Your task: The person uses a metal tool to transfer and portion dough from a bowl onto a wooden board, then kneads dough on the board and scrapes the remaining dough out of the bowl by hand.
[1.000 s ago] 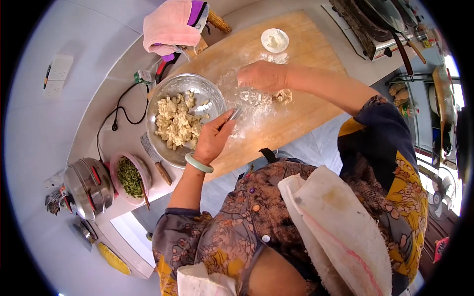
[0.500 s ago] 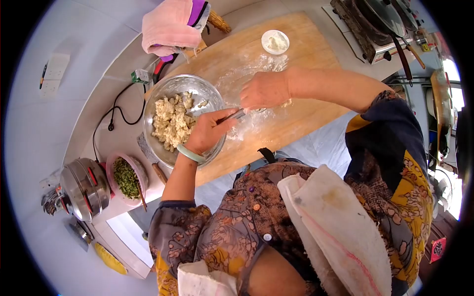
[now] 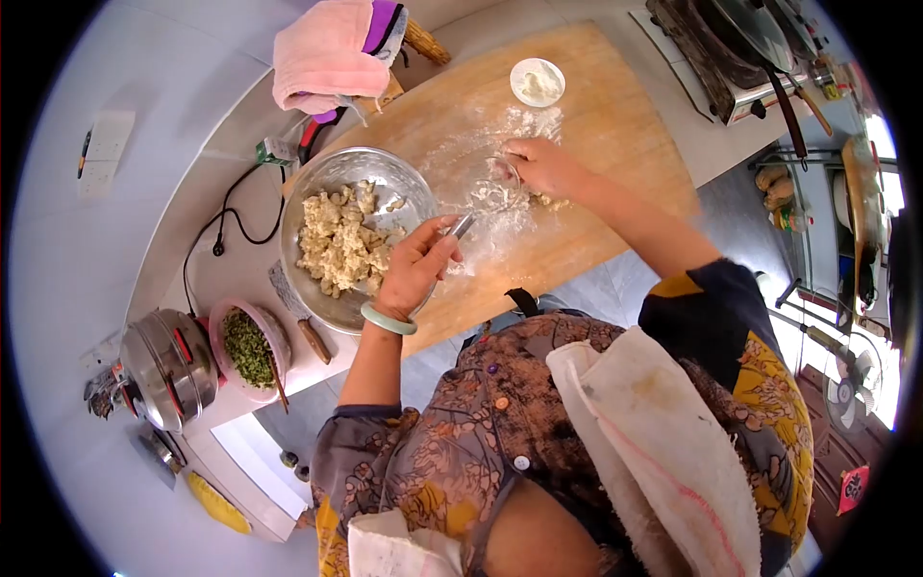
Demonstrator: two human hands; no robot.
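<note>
My left hand (image 3: 420, 260), with a pale green bangle at its wrist, is closed round a flat metal utensil (image 3: 463, 225). Its kind is unclear, since my fingers cover most of it. That hand is over the right rim of a steel mixing bowl (image 3: 317, 171). Inside the bowl lie shaggy lumps of dough (image 3: 336, 240). Over the floury part of the wooden board (image 3: 596, 106) is my right hand (image 3: 546, 168), its fingers bent and their tips blurred. Loose flour (image 3: 498, 197) is spread below and around it.
A small white bowl of flour (image 3: 536, 85) stands at the board's far side. On the left are a pink bowl of chopped greens (image 3: 248, 348), a steel pot (image 3: 171, 370), a wooden handle (image 3: 313, 340) and a black cord (image 3: 223, 216). A stove (image 3: 735, 87) sits far right.
My right hand has drawn away from the metal utensil, slightly to the right, and its fist has loosened. My left hand has shifted a little to the right with the utensil tilted more upward.
</note>
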